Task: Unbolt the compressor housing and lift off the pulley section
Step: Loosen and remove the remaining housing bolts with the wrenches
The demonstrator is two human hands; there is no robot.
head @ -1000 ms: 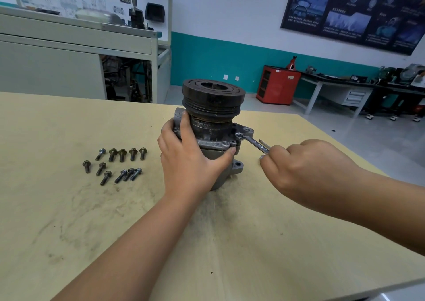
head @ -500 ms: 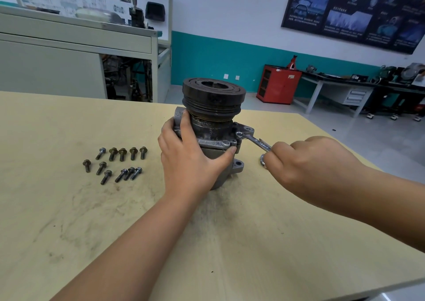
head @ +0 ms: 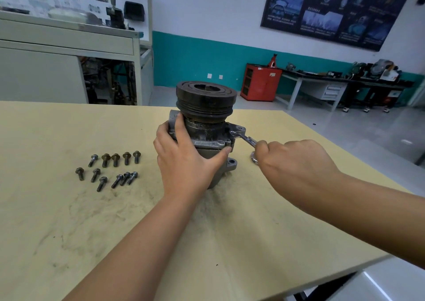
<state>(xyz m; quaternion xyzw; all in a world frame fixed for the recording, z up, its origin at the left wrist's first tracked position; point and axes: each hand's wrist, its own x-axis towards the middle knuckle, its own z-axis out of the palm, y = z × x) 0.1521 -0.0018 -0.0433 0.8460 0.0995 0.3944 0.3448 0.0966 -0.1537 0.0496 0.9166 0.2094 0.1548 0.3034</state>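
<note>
The compressor (head: 207,137) stands upright on the yellow table (head: 69,220), its dark grooved pulley (head: 205,101) on top. My left hand (head: 184,160) grips the grey housing from the near side, thumb on the right flange, fingers round the left. A small silver wrench (head: 245,138) sits with its head on a bolt at the housing's right flange. My right hand (head: 296,160) holds the wrench's handle in a fist, just right of the compressor.
Several removed bolts (head: 110,169) lie in two loose rows on the table, left of the compressor. The table's right edge runs diagonally past my right forearm. Beyond are a grey cabinet (head: 69,59), a red cabinet (head: 261,82) and a workbench (head: 333,82).
My right hand has swung the wrench handle slightly away from me and up around the bolt. My left hand keeps the same hold on the housing.
</note>
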